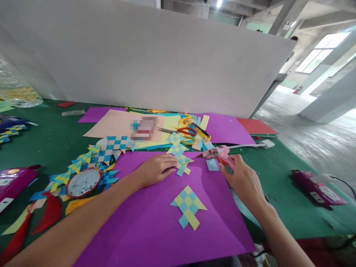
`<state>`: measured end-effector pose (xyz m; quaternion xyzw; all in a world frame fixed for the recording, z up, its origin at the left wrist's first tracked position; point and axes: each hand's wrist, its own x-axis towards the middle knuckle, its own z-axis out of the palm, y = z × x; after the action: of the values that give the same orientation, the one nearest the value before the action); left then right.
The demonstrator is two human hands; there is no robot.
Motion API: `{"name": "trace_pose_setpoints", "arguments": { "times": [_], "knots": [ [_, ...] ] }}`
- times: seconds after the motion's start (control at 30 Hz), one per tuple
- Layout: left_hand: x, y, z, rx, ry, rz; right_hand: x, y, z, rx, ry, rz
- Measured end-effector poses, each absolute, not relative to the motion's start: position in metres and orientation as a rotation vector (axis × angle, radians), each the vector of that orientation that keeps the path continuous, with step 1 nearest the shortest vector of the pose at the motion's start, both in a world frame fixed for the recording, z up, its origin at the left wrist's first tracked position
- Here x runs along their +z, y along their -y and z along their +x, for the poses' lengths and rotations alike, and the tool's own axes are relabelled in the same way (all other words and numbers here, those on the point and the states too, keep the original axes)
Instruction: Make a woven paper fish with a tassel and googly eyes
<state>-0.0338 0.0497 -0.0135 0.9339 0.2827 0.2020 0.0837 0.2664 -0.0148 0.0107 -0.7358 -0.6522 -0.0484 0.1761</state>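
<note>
From my end, the sheet (pixel 144 226) under the left hand (pixel 160 170) looks like smooth, matt paper, the weave (pixel 178 150) beside it like flat paper strips. I make out plastic in the gun (pixel 215 152) in the right hand (pixel 246 176), its surface blotched. Beyond both, the scissors (pixel 167 130) show metal and smooth plastic; to their left, threadlike tassels (pixel 51 211).

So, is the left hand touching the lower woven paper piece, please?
Apart. The head view plainly shows bare purple sheet between the left hand and the lower woven paper piece.
</note>
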Motion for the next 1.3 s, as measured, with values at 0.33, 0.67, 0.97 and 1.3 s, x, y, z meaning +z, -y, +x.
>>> {"name": "trace_pose_setpoints", "arguments": {
  "times": [0.33,0.67,0.97,1.3],
  "knots": [
    [-0.013,-0.050,-0.033,0.624,-0.844,2.774,0.012,0.015,0.246,-0.171,1.966,-1.996],
    [-0.012,-0.049,-0.033,0.628,-0.847,2.775,0.010,0.020,0.239,-0.207,2.066,-1.950],
    [-0.011,-0.049,-0.033,0.613,-0.855,2.768,0.011,0.018,0.234,-0.196,2.112,-1.981],
    [-0.011,-0.048,-0.033,0.624,-0.855,2.761,0.014,0.017,0.229,-0.220,2.160,-1.995]
  ]
}}
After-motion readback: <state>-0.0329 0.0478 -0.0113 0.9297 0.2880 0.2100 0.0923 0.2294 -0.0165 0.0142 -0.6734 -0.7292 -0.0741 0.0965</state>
